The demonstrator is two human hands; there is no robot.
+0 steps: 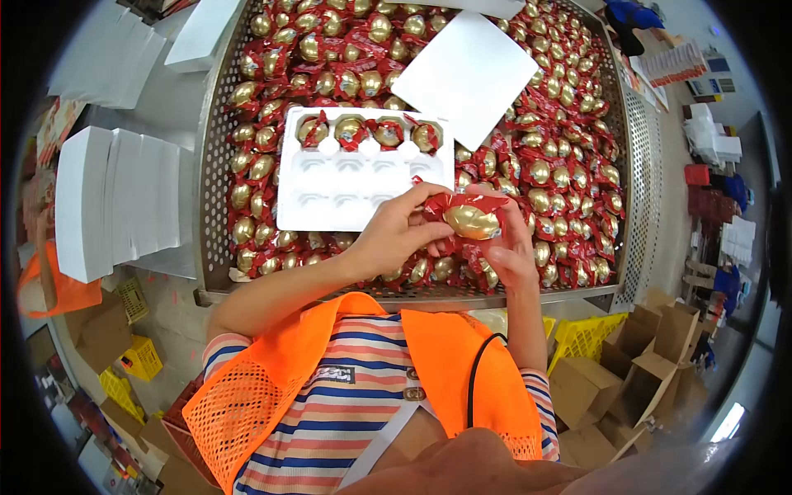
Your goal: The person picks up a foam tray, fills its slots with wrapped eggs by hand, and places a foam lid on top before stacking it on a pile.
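Observation:
In front of my chest I hold a wrapped egg (473, 221), gold in the middle with twisted red wrapper ends. My left hand (394, 229) pinches the wrapper at its left side. Fingers of my right hand (513, 246) close around the egg from the right. Just beyond my left hand, a white molded tray (290, 177) lies on the heap of wrapped eggs. Several wrapped eggs (350, 132) fill its far row, while the visible hollows nearer to me hold nothing; my left hand hides the near right corner. A flat white sheet (466, 78) rests beyond the tray.
A perforated metal bin (216, 157) holds many loose wrapped eggs (540, 200). White trays stand stacked (124, 202) at the left. Cardboard boxes (584, 388) and a yellow crate (582, 338) are at lower right; another yellow crate (143, 358) is at lower left. Other people are at far right.

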